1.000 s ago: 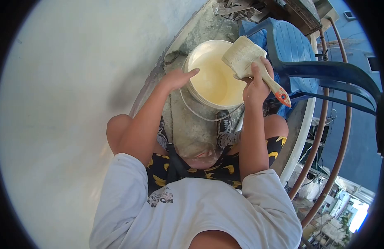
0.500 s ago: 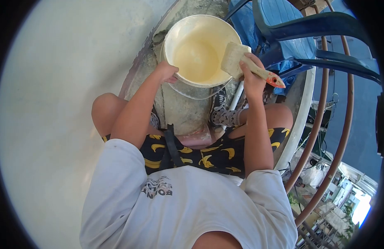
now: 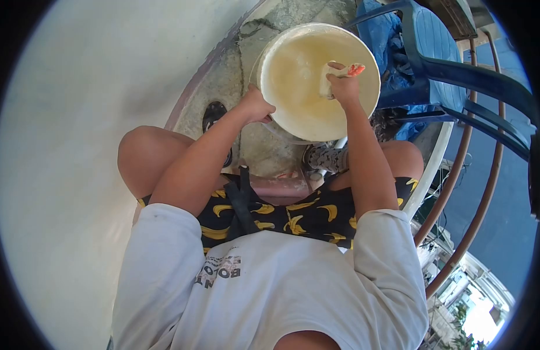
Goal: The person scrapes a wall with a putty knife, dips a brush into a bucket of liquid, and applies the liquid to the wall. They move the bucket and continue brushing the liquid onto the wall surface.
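A large white bucket (image 3: 363,52) stands between my feet, tilted, with pale yellowish liquid in the bottom. My left hand (image 3: 257,107) grips its near left rim, fingers closed round the edge. Inside the bucket's mouth, my right hand (image 3: 343,87) is closed on a wide paintbrush (image 3: 326,81). The brush's red-tipped handle end points up and to the right; its bristles reach down into the bucket and are partly hidden by the hand.
A blue plastic chair (image 3: 436,52) stands to the right over a blue plastic sheet (image 3: 377,26). Brown metal rails (image 3: 485,186) run along the right side. A smooth pale surface (image 3: 77,146) fills the left. Rough concrete (image 3: 220,81) lies under the bucket.
The paintbrush has moved from the bucket's right rim down into its inside with my right hand. In view, the bucket sits further right, my left hand still on its rim.
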Demonstrator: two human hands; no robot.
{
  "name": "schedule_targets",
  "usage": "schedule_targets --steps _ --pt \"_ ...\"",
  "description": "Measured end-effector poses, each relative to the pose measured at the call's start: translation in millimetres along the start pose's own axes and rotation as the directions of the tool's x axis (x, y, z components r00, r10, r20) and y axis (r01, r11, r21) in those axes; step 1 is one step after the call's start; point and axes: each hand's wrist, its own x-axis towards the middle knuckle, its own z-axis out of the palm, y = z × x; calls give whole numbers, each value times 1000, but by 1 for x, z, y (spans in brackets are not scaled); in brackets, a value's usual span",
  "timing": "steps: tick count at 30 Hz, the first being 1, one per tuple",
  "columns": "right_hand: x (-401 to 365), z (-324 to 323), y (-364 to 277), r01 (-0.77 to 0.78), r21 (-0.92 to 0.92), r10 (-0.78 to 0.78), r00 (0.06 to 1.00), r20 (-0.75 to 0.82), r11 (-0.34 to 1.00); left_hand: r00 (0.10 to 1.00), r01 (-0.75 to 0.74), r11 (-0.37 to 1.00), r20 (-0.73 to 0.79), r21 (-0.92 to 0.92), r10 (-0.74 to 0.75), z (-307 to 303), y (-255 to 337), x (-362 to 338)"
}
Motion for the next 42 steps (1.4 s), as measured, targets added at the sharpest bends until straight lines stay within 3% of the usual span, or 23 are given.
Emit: schedule_targets --steps 7,9,11,14,16,18,20,29,35,39,42 --pt "22 29 63 169 -214 -117 964 237 962 1000 1 993 -3 114 -1 4 -6 -6" --pt "23 34 73 214 -246 -144 951 274 945 996 -89 983 0 158 90 6 -8 -6" --pt "19 37 73 100 -378 47 931 362 920 998 -53 978 26 201 49 7 -7 -8" --pt "10 41 85 71 -422 98 926 366 904 998 -7 966 58 259 -8 6 -1 -12" --pt "6 41 94 40 -416 122 927 356 908 997 10 961 71 277 -31 6 -5 -10" --pt "3 41 106 10 -413 147 927 346 911 997 -76 971 38 225 69 4 -8 -7" --pt "3 42 116 17 -318 96 937 335 948 997 -72 970 45 233 63 6 -9 -6" --pt "7 49 128 37 -341 113 906 408 939 997 -68 973 54 222 58 7 -2 -9" --pt "5 55 132 -30 -252 131 909 396 967 996 -79 973 54 217 68 8 0 -10" --pt "4 56 131 -49 -287 163 906 391 957 997 -71 973 53 218 60 8 -1 -9" --pt "5 57 138 -71 -179 137 910 392 981 996 -84 973 46 213 76 8 -1 -10"
